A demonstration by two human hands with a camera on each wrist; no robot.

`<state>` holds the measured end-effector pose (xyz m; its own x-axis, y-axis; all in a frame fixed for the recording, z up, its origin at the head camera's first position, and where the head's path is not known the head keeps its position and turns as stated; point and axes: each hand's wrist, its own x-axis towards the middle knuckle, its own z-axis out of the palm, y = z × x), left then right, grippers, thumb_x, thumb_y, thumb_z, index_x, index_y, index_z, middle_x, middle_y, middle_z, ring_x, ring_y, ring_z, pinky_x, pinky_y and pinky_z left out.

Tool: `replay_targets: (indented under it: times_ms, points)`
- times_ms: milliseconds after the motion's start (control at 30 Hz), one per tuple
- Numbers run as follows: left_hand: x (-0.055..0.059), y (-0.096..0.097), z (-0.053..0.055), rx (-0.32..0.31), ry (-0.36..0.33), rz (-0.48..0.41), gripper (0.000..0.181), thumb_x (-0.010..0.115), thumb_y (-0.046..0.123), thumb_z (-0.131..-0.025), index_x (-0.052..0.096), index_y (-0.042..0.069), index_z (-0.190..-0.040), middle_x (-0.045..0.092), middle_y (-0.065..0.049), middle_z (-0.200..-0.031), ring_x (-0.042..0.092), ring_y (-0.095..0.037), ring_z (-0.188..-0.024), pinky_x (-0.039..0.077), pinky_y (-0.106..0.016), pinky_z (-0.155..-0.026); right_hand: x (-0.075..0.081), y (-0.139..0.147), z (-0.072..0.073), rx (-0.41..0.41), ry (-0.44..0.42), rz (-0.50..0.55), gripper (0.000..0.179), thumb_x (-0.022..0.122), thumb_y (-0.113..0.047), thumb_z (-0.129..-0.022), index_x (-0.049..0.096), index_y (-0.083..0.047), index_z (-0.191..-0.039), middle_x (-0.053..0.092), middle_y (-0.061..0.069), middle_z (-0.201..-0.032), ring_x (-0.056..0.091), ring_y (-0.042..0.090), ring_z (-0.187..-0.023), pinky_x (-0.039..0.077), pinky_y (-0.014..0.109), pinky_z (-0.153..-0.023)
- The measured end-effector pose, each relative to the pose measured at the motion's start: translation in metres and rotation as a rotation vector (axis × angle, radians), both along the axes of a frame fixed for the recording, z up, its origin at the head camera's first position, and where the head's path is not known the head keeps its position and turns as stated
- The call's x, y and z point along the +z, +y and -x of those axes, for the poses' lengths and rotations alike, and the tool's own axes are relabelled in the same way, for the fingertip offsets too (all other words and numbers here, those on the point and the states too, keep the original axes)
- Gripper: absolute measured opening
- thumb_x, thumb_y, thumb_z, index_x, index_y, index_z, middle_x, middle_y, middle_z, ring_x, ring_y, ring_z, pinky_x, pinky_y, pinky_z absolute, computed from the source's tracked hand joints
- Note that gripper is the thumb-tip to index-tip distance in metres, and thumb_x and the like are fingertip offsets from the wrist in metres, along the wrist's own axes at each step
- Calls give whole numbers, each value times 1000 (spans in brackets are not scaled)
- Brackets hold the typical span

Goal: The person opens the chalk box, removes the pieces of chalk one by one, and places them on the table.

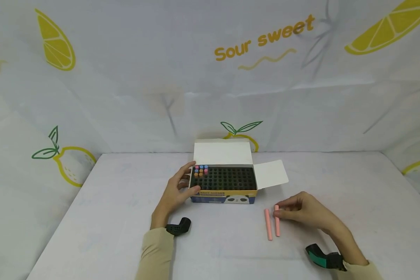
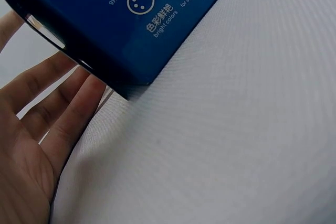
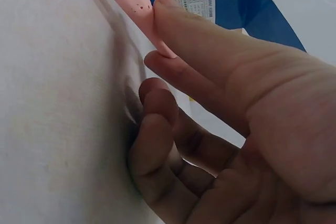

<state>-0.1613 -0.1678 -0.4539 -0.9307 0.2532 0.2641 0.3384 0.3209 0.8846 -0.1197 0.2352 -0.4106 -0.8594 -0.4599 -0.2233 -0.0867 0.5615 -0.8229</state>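
- Two pink chalk sticks (image 1: 268, 224), lower right; my right fingers (image 1: 289, 202) pinch one's upper end.
- My left fingers (image 1: 189, 192) grip the chalk box (image 1: 210, 197), frame centre.
- I'd squeeze lightly, avoiding snapping.

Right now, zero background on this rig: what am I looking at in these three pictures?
No robot here: a person works bare-handed. The wide picture comes from a head camera looking forward and down. The other two come from the left wrist camera and right wrist camera, each viewing its own hand's work.

On the white tabletop stands an open box. Its dark insert has rows of holes; a few pink, blue and orange stick ends fill the far-left corner. The left hand holds the box's left end.

The right hand pinches a pink stick, apparently chalk, between thumb and index finger. A second pink stick lies beside it.
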Motion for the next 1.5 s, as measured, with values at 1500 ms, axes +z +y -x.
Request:
replay_targets:
  times_ms: [1500]
  points:
    - [-2,-1,3,-7,-6,-10,73,76,38,-89,44,33,-154,60,-14,-131,60,-25,-110,57,-37,-94,8,-15,-5,-102,148,-121,35,87,-28,-80,80,-3,-104,61,-2,-72,48,2,-58,40,20,-51]
